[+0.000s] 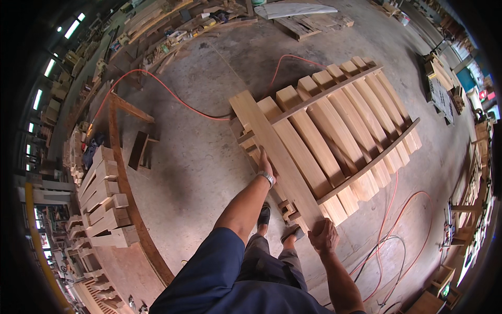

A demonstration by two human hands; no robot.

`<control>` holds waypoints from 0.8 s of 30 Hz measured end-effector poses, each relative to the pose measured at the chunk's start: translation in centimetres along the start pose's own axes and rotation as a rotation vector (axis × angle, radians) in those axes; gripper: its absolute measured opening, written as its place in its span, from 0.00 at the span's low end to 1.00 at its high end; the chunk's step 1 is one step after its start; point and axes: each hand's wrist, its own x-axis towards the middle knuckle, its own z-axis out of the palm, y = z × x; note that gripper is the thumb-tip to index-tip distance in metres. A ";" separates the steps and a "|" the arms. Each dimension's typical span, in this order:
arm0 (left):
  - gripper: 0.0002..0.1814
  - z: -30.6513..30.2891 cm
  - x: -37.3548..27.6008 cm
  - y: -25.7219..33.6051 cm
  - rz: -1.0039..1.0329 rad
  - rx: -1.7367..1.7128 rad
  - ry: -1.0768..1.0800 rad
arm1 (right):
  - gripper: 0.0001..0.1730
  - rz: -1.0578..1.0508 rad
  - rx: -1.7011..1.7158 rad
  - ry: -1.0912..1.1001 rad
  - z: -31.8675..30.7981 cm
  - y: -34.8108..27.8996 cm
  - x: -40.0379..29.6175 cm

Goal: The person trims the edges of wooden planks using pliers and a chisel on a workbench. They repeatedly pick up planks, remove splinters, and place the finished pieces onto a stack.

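Both of my hands hold a wide wooden board (280, 153) at the near left side of a stack of timber. My left hand (267, 167), with a metal watch at the wrist, grips its left edge around the middle. At its lower end my right hand (324, 235) is closed over the corner. Right of the board, several thick wooden beams (333, 129) lie side by side in a layer. Two thin wooden strips (329, 94) cross on top of them, and more timber shows underneath.
An orange air hose (172, 96) curves over the floor at the left, and coiled hoses (392, 235) lie at the lower right. A small wooden stool (139, 150) stands left. Cut timber pieces (111, 196) rest on a table at far left; a pallet (300, 29) lies ahead.
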 end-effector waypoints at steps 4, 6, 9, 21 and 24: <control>0.41 -2.6 2.4 -1.2 -0.097 0.100 0.062 | 0.55 -0.058 -0.063 -0.020 0.5 0.7 0.4; 0.39 -0.8 1.3 -1.6 -0.049 0.104 0.137 | 0.60 -0.044 -0.082 -0.053 0.1 0.5 0.4; 0.45 -4.9 3.4 -2.5 -0.057 0.159 0.017 | 0.62 -0.017 -0.058 -0.066 -1.2 -0.5 0.0; 0.56 -1.4 -2.9 -2.6 0.069 0.415 0.071 | 0.35 0.057 -0.009 -0.068 -0.5 0.1 -1.7; 0.45 -1.7 -1.9 -2.2 0.074 0.471 0.012 | 0.36 0.033 -0.003 -0.067 -0.7 0.1 -1.4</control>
